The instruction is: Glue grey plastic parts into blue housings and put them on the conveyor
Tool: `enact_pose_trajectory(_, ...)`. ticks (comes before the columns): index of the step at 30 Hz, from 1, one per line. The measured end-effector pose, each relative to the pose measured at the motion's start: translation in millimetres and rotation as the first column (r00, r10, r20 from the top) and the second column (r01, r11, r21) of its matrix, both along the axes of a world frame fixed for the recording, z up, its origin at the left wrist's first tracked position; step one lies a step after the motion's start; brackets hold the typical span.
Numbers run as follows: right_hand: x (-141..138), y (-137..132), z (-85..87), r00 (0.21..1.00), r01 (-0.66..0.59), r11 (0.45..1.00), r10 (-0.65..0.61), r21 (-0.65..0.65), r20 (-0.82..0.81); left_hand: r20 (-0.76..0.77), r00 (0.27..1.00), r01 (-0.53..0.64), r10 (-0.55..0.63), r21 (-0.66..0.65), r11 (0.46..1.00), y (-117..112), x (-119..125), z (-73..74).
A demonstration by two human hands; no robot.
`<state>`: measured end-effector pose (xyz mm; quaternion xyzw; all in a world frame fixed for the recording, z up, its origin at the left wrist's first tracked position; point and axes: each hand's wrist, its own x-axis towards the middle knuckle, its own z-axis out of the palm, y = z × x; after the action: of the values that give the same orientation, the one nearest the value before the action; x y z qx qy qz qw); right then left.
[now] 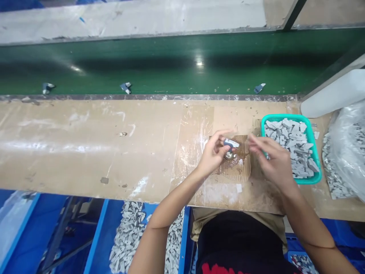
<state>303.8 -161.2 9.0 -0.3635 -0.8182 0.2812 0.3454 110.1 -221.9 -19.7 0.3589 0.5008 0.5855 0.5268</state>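
My left hand (214,151) is closed on a small dark-blue and white plastic piece (231,143), held between thumb and fingers. Just below that piece, a small shiny round metal thing (229,155) sits on a wet-looking brown cardboard pad (242,167). My right hand (272,160) is to the right of the piece, apart from it, its fingers pointing left. Motion blurs those fingertips, so whether they hold anything does not show. Beside the right hand stands a turquoise basket (316,167) full of light-grey plastic pieces (291,142).
Beyond the cardboard-covered table (114,121) runs a green conveyor belt (159,72) carrying blue-and-white pieces (126,87). At the right lie a clear plastic bag (349,148) of grey parts and a white roll-like object (333,95). Blue bins (98,232) with grey pieces sit below the front edge.
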Motion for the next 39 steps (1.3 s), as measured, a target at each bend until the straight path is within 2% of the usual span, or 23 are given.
enact_pose_trajectory(3,27.7,28.0,1.9,0.951,0.290,0.951,-0.298,0.106,0.076,0.153,0.988,-0.010,0.022,-0.079,0.997,4.5,-2.6,-4.4)
enact_pose_trajectory(5,42.5,47.3,-3.2,0.896,0.359,0.923,-0.382,0.138,0.225,0.234,0.968,-0.057,0.089,-0.140,0.988,7.4,-4.1,-6.1)
enact_pose_trajectory(8,47.7,70.8,-14.3,0.848,0.346,0.923,-0.385,0.169,0.364,0.321,0.933,-0.096,0.160,-0.207,0.974,10.3,-6.8,-4.3)
enact_pose_trajectory(12,30.4,90.4,-27.8,0.850,0.278,0.944,-0.329,0.180,0.411,0.391,0.902,-0.068,0.182,-0.287,0.956,11.0,-10.5,-1.4)
enact_pose_trajectory(15,20.5,97.6,-34.8,0.840,0.264,0.949,-0.315,0.173,0.441,0.380,0.909,-0.060,0.172,-0.289,0.955,9.5,-12.0,-3.8)
enact_pose_trajectory(18,21.4,97.2,-32.7,0.856,0.256,0.945,-0.319,0.202,0.406,0.313,0.942,-0.046,0.126,-0.249,0.967,6.8,-11.5,-7.9)
enact_pose_trajectory(20,25.6,92.2,-23.4,0.885,0.272,0.935,-0.336,0.228,0.321,0.265,0.959,-0.044,0.103,-0.220,0.974,5.4,-10.0,-9.4)
enact_pose_trajectory(22,29.8,83.6,-9.4,0.916,0.310,0.932,-0.345,0.186,0.204,0.254,0.962,-0.044,0.098,-0.210,0.977,5.3,-8.7,-9.5)
enact_pose_trajectory(23,31.3,78.2,-2.0,0.931,0.319,0.941,-0.333,0.114,0.149,0.258,0.961,-0.044,0.100,-0.212,0.976,6.3,-8.7,-9.3)
enact_pose_trajectory(25,32.1,66.3,10.0,0.946,0.326,0.936,-0.323,-0.133,0.042,0.260,0.961,-0.032,0.090,-0.221,0.975,11.7,-11.8,-9.0)
enact_pose_trajectory(27,29.9,55.3,15.5,0.959,0.195,0.893,-0.261,-0.406,-0.113,0.211,0.974,-0.038,0.084,-0.216,0.976,23.7,-20.8,-9.4)
enact_pose_trajectory(28,28.0,50.8,15.6,0.945,0.108,0.861,-0.245,-0.496,-0.219,0.139,0.986,-0.067,0.096,-0.203,0.977,32.9,-27.6,-9.8)
enact_pose_trajectory(30,23.9,44.9,12.1,0.887,-0.058,0.789,-0.239,-0.611,-0.394,-0.128,0.978,-0.185,0.167,-0.150,0.971,57.6,-44.7,-10.5)
enact_pose_trajectory(32,21.4,42.7,7.3,0.840,-0.190,0.716,-0.235,-0.671,-0.489,-0.439,0.859,-0.322,0.265,-0.060,0.945,89.0,-63.6,-10.2)
enact_pose_trajectory(33,21.3,42.5,5.3,0.833,-0.237,0.682,-0.224,-0.692,-0.506,-0.520,0.804,-0.356,0.289,-0.031,0.934,106.0,-72.6,-9.6)
enact_pose_trajectory(36,24.7,42.5,2.0,0.843,-0.304,0.625,-0.175,-0.719,-0.509,-0.630,0.720,-0.377,0.290,-0.005,0.926,155.5,-94.6,-8.0)
enact_pose_trajectory(39,28.7,41.0,-1.2,0.840,-0.326,0.629,-0.150,-0.706,-0.522,-0.719,0.649,-0.379,0.250,-0.021,0.925,192.5,-108.7,-8.5)
